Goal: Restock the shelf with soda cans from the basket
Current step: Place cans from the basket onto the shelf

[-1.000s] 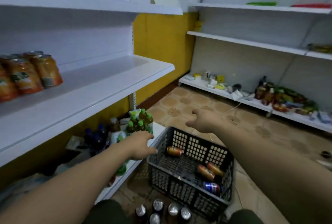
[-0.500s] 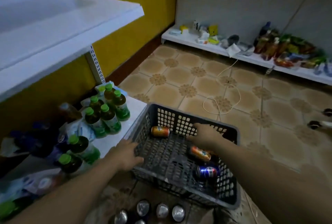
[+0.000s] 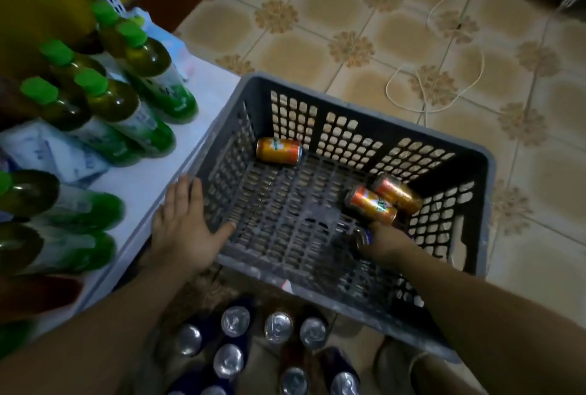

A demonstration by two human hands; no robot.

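A grey plastic basket (image 3: pixel 317 296) sits on the tiled floor against the low white shelf (image 3: pixel 209 90). One orange soda can (image 3: pixel 279 151) lies in its far left corner. Two more orange cans (image 3: pixel 371 205) (image 3: pixel 399 193) lie side by side at its right wall. My right hand (image 3: pixel 388 244) reaches into the basket just below them, fingers closed around a blue can (image 3: pixel 364 236) that is mostly hidden. My left hand (image 3: pixel 184 229) lies flat on the basket's near left corner, fingers spread, thumb over the rim.
Several cans (image 3: pixel 235 321) stand upright on the floor between me and the basket. Green-capped bottles (image 3: pixel 126 106) crowd the low shelf on the left. A white cord (image 3: pixel 444 77) loops across the tiles beyond the basket.
My view has tipped down from the shelves to the basket. My right hand moved from the far rim down to the blue can and closed on it. My left hand settled on the basket's corner.
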